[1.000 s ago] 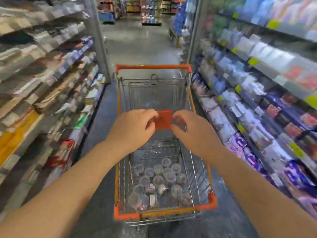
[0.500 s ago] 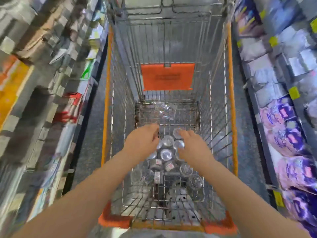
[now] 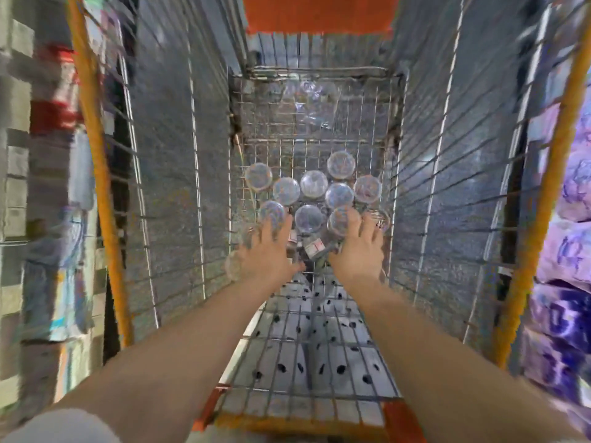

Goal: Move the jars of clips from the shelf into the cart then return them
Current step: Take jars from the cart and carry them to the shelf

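Note:
Several clear jars of clips (image 3: 313, 184) with round see-through lids stand clustered on the wire floor of the orange-rimmed cart (image 3: 96, 161). A few more lie tipped on their sides between my hands. My left hand (image 3: 271, 254) reaches deep into the basket with fingers spread over the near left jars. My right hand (image 3: 359, 247) is stretched out over the near right jars, its fingertips at a jar lid (image 3: 340, 220). Neither hand plainly grips a jar. Jars under my palms are hidden.
The cart's wire sides rise steeply on both sides, and an orange flap (image 3: 319, 12) hangs at the far end. Shelves of packaged goods (image 3: 48, 187) line the left, purple packs (image 3: 569, 251) the right. A perforated grey panel (image 3: 313, 346) lies at the near end.
My hands left the orange flap at the cart's top and dropped down into the basket. The view leaned in closer over the jars.

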The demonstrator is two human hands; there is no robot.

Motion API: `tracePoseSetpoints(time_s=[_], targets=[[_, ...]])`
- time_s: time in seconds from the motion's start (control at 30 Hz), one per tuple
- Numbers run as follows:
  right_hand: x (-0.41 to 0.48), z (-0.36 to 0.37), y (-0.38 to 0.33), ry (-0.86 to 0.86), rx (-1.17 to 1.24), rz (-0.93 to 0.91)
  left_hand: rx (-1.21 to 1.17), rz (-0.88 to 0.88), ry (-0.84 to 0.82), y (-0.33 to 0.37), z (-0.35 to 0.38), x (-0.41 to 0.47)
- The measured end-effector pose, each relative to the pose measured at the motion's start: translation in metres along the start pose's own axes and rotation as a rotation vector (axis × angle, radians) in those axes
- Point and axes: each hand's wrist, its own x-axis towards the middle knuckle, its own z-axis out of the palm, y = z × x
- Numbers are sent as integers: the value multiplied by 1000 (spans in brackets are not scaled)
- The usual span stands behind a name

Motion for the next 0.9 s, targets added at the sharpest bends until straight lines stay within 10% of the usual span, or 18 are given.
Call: tracePoseSetpoints(time_s=[0.67, 0.9], targets=[[39, 13, -9, 151, 114, 27, 58, 74, 150, -7, 14, 38], [4, -37, -33, 198, 157, -105, -257, 173, 308, 19, -48, -6]])
